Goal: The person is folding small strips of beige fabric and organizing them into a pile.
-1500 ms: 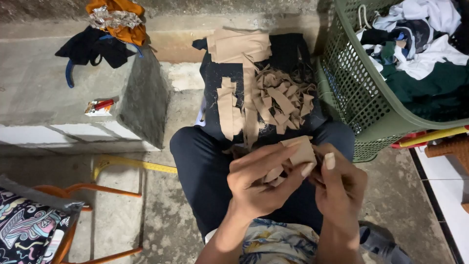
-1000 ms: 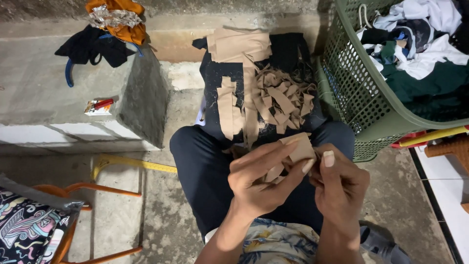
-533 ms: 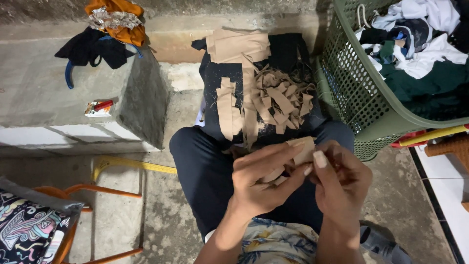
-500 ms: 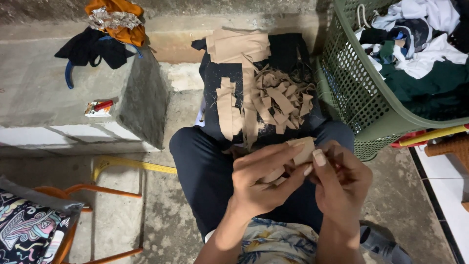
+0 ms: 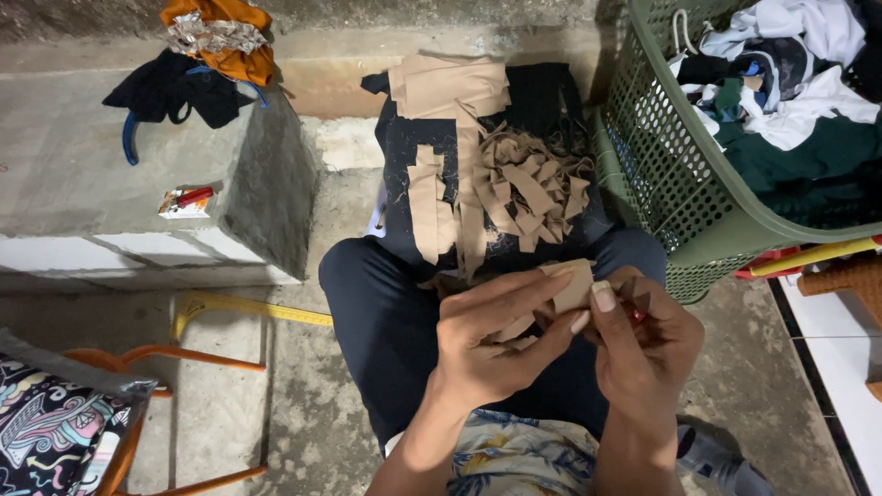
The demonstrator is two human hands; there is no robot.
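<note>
Centrally, lower middle of the frame: the left hand (image 5: 491, 340) and right hand (image 5: 643, 344) meet over the lap, both grasping a small tan strip of cut cardboard-like material (image 5: 570, 287). Left fingers wrap it from below and the left; the right thumb and forefinger pinch its right end. Something small and red shows under the right fingers; cannot tell what it is.

Just above the hands, on the knees, lies a black cloth (image 5: 542, 101) carrying a loose heap of tan cut strips (image 5: 533, 184) and a few longer tan pieces (image 5: 446, 87) toward the top centre.

Upper right: a green perforated plastic laundry basket (image 5: 666, 174), tilted, filled with white, dark green and black clothes (image 5: 790, 101). It sits just beside the right knee.

Upper left: a grey concrete block (image 5: 83, 184) with dark and orange cloth (image 5: 197, 55) bundled on top and a small red-and-white packet (image 5: 184, 200) near its edge.

Lower left: a yellow tape measure (image 5: 248, 308) on the concrete floor, then an orange metal chair frame with patterned cushion (image 5: 55, 422). Bare floor shows between the left knee and the block.
</note>
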